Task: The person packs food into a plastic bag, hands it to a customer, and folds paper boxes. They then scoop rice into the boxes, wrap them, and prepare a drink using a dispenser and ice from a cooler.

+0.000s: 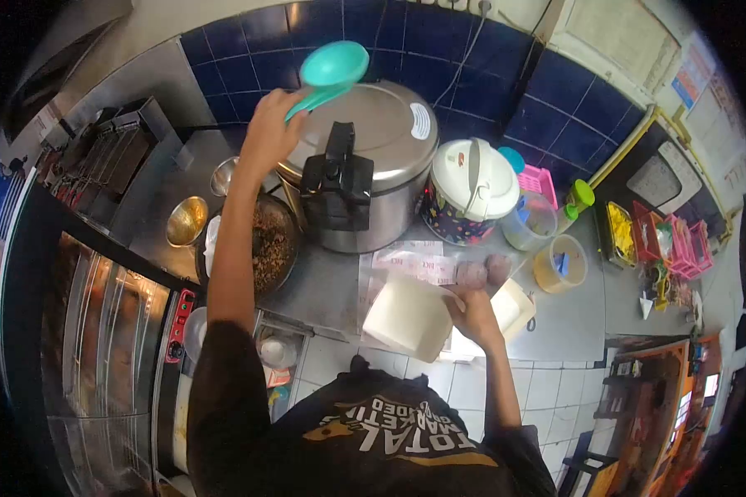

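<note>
My left hand (pixel 272 128) is raised at the left of a large steel rice cooker (pixel 389 137). Its fingers are closed around the handle of a teal ladle (pixel 334 65), whose round bowl is over the cooker's shut lid. In my right hand (pixel 477 319) is a white food box (pixel 410 319), gripped by its right side and tilted, with its inside showing. Another white box (pixel 514 308) lies on the counter just right of that hand. Printed wrapping paper (pixel 414 258) is spread behind the held box, with two purplish round things (pixel 471 273) beside it.
A pan of brown crumbly food (pixel 272 248) and a metal bowl (pixel 187 222) stand at the left. A smaller white-lidded rice cooker (pixel 477 178), a clear plastic tub (pixel 559 263) and a pink basket (pixel 690 248) are at the right. The steel counter's front edge (pixel 555 360) runs ahead of my body.
</note>
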The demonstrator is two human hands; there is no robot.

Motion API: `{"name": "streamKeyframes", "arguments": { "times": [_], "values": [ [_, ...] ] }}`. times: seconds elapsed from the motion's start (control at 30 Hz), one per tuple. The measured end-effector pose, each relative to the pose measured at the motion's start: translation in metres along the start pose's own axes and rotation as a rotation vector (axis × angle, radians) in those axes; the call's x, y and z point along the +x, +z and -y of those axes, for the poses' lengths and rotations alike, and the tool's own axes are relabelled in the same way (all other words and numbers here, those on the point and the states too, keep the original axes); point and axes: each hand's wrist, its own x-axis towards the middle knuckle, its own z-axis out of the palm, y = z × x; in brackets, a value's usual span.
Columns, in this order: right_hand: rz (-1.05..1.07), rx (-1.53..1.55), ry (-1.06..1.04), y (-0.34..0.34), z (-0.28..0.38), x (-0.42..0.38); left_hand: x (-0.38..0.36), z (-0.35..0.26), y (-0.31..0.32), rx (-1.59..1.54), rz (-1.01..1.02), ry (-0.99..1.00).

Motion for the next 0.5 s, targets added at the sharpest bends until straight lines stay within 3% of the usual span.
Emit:
{"name": "streamKeyframes", "arguments": {
  "times": [0.03,0.13,0.23,0.27,0.33,0.37,0.43,0.5],
  "values": [
    [0.048,-0.025,-0.021,0.004,-0.003,0.008,0.019,0.026,0.016,0.051,0.13,0.02],
    [0.198,-0.059,-0.075,0.016,-0.015,0.039,0.038,0.066,0.066,-0.045,0.278,-0.015],
    [0.242,-0.172,-0.196,0.031,-0.032,0.063,0.042,0.09,0.098,0.073,0.398,0.022],
    [0.259,-0.28,-0.171,0.037,-0.034,0.069,0.046,0.054,0.068,0.109,0.542,-0.106],
    [0.257,-0.436,-0.148,0.044,-0.036,0.075,0.029,0.057,0.061,0.02,0.206,-0.149],
    [0.234,-0.482,-0.153,0.047,-0.036,0.075,0.016,0.057,0.053,-0.068,-0.055,-0.091],
    [0.08,-0.516,-0.209,0.05,-0.032,0.07,-0.028,-0.001,0.009,-0.37,-0.337,-0.193],
    [-0.164,-0.472,-0.156,0.066,-0.033,0.054,-0.114,-0.04,0.002,-0.702,-0.184,-0.216]
  ]
}}
